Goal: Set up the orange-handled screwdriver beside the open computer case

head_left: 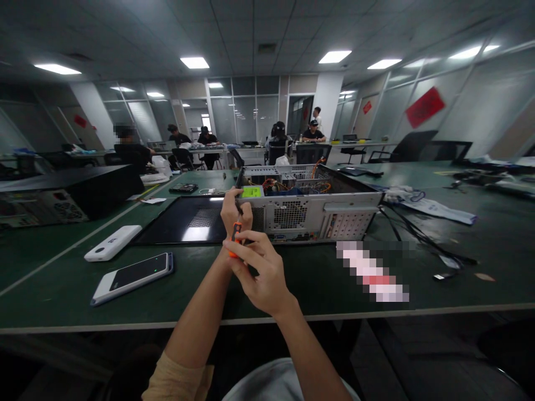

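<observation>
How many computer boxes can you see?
2: an open computer box in the middle, and a black computer box at the left. More could be hidden behind them.

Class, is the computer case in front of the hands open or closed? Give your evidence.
Open: the computer case has no cover on top, so its internal wires show.

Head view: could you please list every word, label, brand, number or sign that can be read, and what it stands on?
No text is legible.
Yellow-green label: too small.
Mark on white block: too small.
Marks on dark-screened device: too small.
Red wall signs: blurred.
Pixelated item: unreadable.
</observation>
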Tool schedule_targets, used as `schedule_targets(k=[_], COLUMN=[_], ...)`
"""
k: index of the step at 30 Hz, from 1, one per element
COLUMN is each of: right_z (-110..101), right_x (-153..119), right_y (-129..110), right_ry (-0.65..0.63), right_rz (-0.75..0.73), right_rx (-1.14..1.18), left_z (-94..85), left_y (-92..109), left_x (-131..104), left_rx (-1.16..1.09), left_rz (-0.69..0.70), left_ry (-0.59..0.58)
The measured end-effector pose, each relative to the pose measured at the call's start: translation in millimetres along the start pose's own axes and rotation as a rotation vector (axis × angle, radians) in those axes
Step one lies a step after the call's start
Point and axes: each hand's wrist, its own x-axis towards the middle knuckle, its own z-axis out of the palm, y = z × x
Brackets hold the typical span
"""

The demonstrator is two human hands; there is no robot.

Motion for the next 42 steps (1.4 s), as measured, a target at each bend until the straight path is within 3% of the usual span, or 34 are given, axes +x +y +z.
schedule_targets(k=[7, 15, 18, 26, 28, 32, 36, 39, 42], right_z=[-7.7, -3.4, -4.9, -12.0, -14.1, -21.0, -26.8, -27.1, -23.9], right_x=[1.8, -2.7, -1.9, 3.5, 4.6, 5.0, 1.8, -0.1, -0.2], right_y=[-5.8, 4.8, 2.1, -5.9, -8.5, -18.1, -23.2, -20.3, -16.7], right_ry=[-0.041, 0.028, 0.007, -0.143, -0.092, 0.149, 0.321, 0.365, 0.328], right_rz=[0.012, 0.056, 0.106, 0.005, -0.002, 0.003, 0.090, 0.155, 0.169], right_rx=[0.007, 0.022, 0.044, -0.006, -0.014, 0.011, 0.048, 0.047, 0.037], left_z=[4.6, 5.1, 6.4, 3.4, 3.2, 1.6, -2.2, -3.4, -3.3], left_y=[-7.2, -7.0, -8.5, -5.3, -5.9, -6.0, -2.2, -0.6, -1.6], left_x=[-0.9, -0.9, -1.2, 0.1, 1.0, 3.0, 4.6, 4.7, 4.5], left_rx=[-0.006, 0.029, 0.033, 0.019, 0.011, 0.025, 0.046, 0.044, 0.033], left_rz=[0.018, -0.024, -0.010, 0.015, 0.033, 0.061, 0.063, 0.079, 0.084], left_ry=[-0.002, -0.011, -0.001, -0.014, -0.015, -0.028, -0.050, -0.044, -0.060])
